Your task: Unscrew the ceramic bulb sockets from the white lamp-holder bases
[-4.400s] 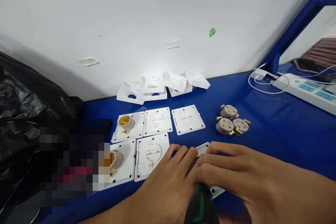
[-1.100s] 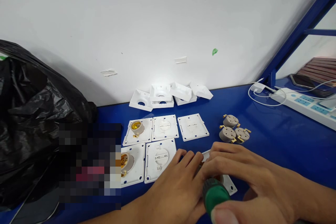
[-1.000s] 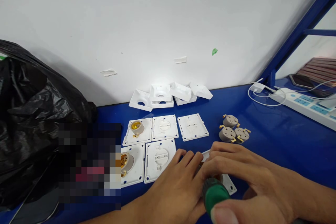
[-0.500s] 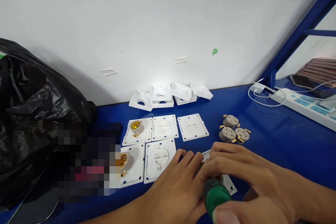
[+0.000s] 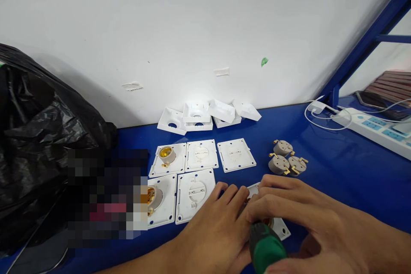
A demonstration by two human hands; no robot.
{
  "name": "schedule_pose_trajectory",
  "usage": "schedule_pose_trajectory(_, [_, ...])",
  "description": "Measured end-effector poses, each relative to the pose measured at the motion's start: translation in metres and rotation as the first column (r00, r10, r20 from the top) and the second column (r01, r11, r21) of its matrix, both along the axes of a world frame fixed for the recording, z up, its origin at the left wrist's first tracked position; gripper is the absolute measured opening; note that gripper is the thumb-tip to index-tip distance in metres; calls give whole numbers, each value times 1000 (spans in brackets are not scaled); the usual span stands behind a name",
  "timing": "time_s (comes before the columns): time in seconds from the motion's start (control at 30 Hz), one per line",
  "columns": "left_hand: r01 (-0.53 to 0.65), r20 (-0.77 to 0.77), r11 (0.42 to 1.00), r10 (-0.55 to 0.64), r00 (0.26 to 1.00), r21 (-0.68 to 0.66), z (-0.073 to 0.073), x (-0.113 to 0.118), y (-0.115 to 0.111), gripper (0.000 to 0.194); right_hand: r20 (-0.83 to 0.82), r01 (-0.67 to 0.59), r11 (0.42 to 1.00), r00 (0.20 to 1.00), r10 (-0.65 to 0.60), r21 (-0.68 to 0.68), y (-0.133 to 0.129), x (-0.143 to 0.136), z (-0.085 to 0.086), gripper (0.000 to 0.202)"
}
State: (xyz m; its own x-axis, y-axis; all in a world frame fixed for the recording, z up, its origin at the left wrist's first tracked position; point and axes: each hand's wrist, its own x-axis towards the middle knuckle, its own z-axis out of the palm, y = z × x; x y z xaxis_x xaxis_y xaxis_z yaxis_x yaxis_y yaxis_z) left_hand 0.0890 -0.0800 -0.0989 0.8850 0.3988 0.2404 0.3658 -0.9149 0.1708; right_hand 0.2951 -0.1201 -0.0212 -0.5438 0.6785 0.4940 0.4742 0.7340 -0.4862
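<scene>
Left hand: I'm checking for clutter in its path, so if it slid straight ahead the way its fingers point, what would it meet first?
Probably the bare white plate in the far row, since the left hand points up-right; depth is uncertain.

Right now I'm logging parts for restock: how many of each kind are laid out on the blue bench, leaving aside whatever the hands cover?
Flat white square plates: 5, two of them carrying a lamp socket
Loose grey sockets with brass tabs: 3
White covers piled by the wall: at least 4, overlapping, so not exact
Total: at least 12
</scene>
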Motion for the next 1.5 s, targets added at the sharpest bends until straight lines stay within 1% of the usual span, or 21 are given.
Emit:
schedule_pose_trajectory(0.1, [5,30,1000,-6,1000,26,1,-1,-1,32,-10,-30,1000,1000,30,0,4,1,0,8])
schedule_pose_trajectory(0.27, [12,24,999,-13,1000,49,12,-4,-1,31,28,-40,999,999,41,-29,6,5,1,9])
schedule_pose_trajectory(0.37, [14,3,998,-15,1000,67,16,-4,-1,28,61,-35,999,998,36,-19,5,5,4,16])
schedule_pose_trajectory(0.47, [13,3,998,-13,1000,69,17,-3,-2,30,93,-17,1000,996,16,5,2,2,9,19])
schedule_pose_trajectory(0.57, [13,18,997,-14,1000,74,17,-2,-2,30,113,61,997,991,-66,50,-1,-3,14,34])
schedule_pose_trajectory(0.6, [14,22,997,-16,1000,78,18,-1,-2,29,105,118,990,987,-125,73,-1,-5,15,40])
schedule_pose_trajectory(0.63, [15,30,996,-18,999,86,18,-1,-1,28,97,122,988,987,-131,94,-1,-5,16,43])
schedule_pose_trajectory(0.7, [17,42,995,-22,999,98,19,-1,-1,27,89,85,988,991,-97,129,2,-5,15,44])
schedule_pose_trajectory(0.77, [19,44,995,-24,999,102,21,-1,-1,26,94,0,989,995,-14,151,4,-4,14,38])
schedule_pose_trajectory(0.83, [22,44,994,-27,999,108,21,-1,-2,25,91,-42,986,996,27,164,4,-2,13,36])
schedule_pose_trajectory(0.9, [24,44,993,-29,999,118,21,-2,-2,27,90,13,989,996,-27,149,2,-3,13,40])
schedule_pose_trajectory(0.97, [24,45,992,-30,999,124,20,-1,-2,29,86,107,985,989,-119,132,-1,-5,15,47])
schedule_pose_trajectory(1.0, [25,47,992,-31,998,124,19,-1,-1,30,83,119,984,988,-131,136,-3,-6,15,48])
schedule_pose_trajectory(1.1, [30,49,992,-36,998,124,18,-1,0,31,80,123,984,988,-134,131,-7,-7,16,50])
schedule_pose_trajectory(1.27, [34,42,991,-39,998,128,19,-1,-1,33,88,183,975,977,-195,127,-10,-7,12,37])
schedule_pose_trajectory(1.3, [33,46,991,-39,998,130,19,-1,-1,33,94,201,972,972,-213,124,-11,-8,11,38])
schedule_pose_trajectory(1.4, [32,46,993,-38,998,115,20,-2,-1,32,102,225,967,966,-237,118,-11,-9,10,48])
schedule_pose_trajectory(1.5, [33,55,991,-40,998,127,21,-2,-1,26,111,178,977,975,-191,116,-10,-7,11,51])
